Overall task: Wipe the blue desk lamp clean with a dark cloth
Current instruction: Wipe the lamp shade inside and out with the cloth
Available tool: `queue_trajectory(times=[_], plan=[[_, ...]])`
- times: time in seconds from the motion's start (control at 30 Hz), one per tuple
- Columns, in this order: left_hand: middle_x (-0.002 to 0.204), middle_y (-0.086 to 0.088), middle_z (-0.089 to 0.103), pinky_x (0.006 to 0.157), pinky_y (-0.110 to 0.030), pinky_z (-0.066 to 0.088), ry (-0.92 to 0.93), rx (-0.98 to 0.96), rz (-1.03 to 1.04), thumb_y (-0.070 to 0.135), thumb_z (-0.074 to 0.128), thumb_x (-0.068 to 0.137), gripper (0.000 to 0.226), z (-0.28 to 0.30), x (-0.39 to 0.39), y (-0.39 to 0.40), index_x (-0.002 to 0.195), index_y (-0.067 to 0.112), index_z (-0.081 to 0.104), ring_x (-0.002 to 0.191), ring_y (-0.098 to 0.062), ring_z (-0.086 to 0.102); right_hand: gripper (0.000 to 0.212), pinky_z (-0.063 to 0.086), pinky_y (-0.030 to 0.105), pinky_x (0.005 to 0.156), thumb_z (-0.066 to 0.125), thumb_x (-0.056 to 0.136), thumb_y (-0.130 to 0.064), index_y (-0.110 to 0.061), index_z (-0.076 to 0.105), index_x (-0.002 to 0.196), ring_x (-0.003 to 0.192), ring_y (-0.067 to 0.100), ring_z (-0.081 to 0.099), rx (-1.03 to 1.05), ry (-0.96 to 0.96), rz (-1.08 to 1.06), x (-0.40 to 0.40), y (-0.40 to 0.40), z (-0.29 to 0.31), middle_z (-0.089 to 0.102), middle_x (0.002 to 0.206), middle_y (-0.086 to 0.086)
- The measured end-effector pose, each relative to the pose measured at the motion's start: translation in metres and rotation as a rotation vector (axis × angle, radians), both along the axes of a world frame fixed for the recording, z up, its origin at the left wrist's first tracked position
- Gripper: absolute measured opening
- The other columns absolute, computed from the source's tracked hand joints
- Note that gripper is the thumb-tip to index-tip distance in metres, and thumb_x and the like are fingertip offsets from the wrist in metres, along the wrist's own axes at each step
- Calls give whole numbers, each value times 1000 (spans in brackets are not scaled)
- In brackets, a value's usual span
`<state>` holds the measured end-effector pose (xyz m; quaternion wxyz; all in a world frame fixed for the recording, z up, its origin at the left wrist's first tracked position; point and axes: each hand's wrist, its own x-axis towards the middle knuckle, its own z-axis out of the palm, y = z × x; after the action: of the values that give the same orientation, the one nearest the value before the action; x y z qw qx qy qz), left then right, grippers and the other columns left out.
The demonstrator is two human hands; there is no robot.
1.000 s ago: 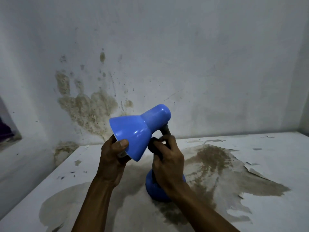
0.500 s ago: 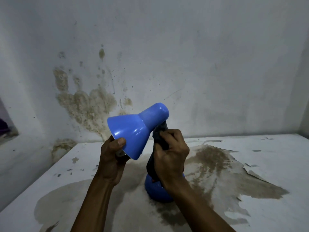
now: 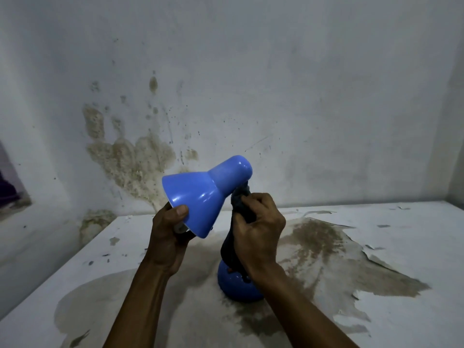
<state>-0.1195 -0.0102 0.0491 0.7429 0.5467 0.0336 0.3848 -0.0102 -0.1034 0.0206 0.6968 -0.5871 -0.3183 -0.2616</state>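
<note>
Wiping underway at frame centre: left hand (image 3: 167, 237) grips blue desk lamp (image 3: 200, 194) shade rim, right hand (image 3: 256, 232) fingers clench dark cloth (image 3: 239, 202) around its neck; shade and base apparently remaining.

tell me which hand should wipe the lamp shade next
Right. The right hand already grips the dark cloth just below the shade, while the left hand holds the shade's rim steady.
</note>
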Motion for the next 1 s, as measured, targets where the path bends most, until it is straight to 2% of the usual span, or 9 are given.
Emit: queue_trajectory(times=[0.13, 0.23, 0.3, 0.37, 0.47, 0.57, 0.73, 0.87, 1.0], plan=[[102, -6, 75, 93, -64, 43, 8, -6, 1, 55, 93, 26, 82, -2, 0, 5, 99, 23, 76, 90, -28, 68, 10, 41, 8, 63, 75, 81, -2, -11, 76, 85, 73, 7, 63, 51, 148, 40, 5, -19, 7, 69, 80, 0], [99, -4, 75, 75, -53, 57, 18, -8, -13, 55, 93, 25, 75, -3, 1, 9, 93, 27, 81, 85, -26, 70, 8, 42, 9, 61, 73, 89, -22, -15, 78, 88, 69, 4, 64, 126, 260, -12, 17, -35, 31, 71, 78, -5], [99, -4, 75, 69, -49, 60, 21, -6, -29, 55, 93, 26, 74, -3, 2, 9, 93, 28, 81, 84, -25, 71, 25, 42, 23, 56, 68, 93, -34, -15, 73, 79, 56, 7, 51, 59, 275, -55, 27, -40, 50, 60, 60, -5], [100, -5, 75, 68, -48, 60, 28, 12, -32, 55, 93, 26, 74, -2, 2, 9, 94, 28, 81, 84, -26, 71, 27, 45, 30, 57, 65, 92, -37, -14, 67, 79, 55, 14, 51, -75, 291, -20, 37, -37, 70, 57, 55, -1], [98, -4, 76, 65, -47, 60, 30, 16, -25, 41, 90, 35, 59, -2, 3, 7, 92, 27, 81, 81, -26, 72, 11, 60, 41, 65, 65, 85, -26, -20, 73, 83, 70, 24, 70, -154, 316, 287, 42, -30, 90, 71, 69, -1], [94, -4, 76, 62, -46, 60, 1, -26, -35, 34, 67, 50, 42, -3, 1, 6, 89, 27, 82, 77, -25, 72, 14, 59, 34, 57, 64, 93, -8, -11, 78, 97, 79, 26, 72, -59, 277, 557, 34, -35, 96, 75, 86, 9], [92, -4, 76, 62, -46, 62, 8, -37, -64, 33, 65, 49, 42, -1, 2, 9, 86, 27, 82, 77, -23, 73, 29, 60, 24, 68, 61, 92, 6, -9, 74, 113, 98, 17, 71, -142, -17, 608, 38, -42, 82, 74, 109, 5], [92, -6, 76, 61, -46, 62, 15, -27, -66, 33, 65, 48, 43, -1, 3, 10, 87, 25, 82, 77, -24, 73, 22, 59, 32, 63, 54, 100, -5, -17, 72, 103, 79, 21, 71, -54, 332, 821, 44, -41, 82, 71, 96, 10], [91, -5, 76, 62, -46, 62, 9, -31, -75, 34, 64, 48, 43, -2, 2, 8, 86, 26, 82, 77, -23, 73, 22, 58, 30, 63, 47, 105, -24, -18, 68, 107, 77, 22, 74, -207, 569, 827, 48, -40, 78, 73, 98, 11]])
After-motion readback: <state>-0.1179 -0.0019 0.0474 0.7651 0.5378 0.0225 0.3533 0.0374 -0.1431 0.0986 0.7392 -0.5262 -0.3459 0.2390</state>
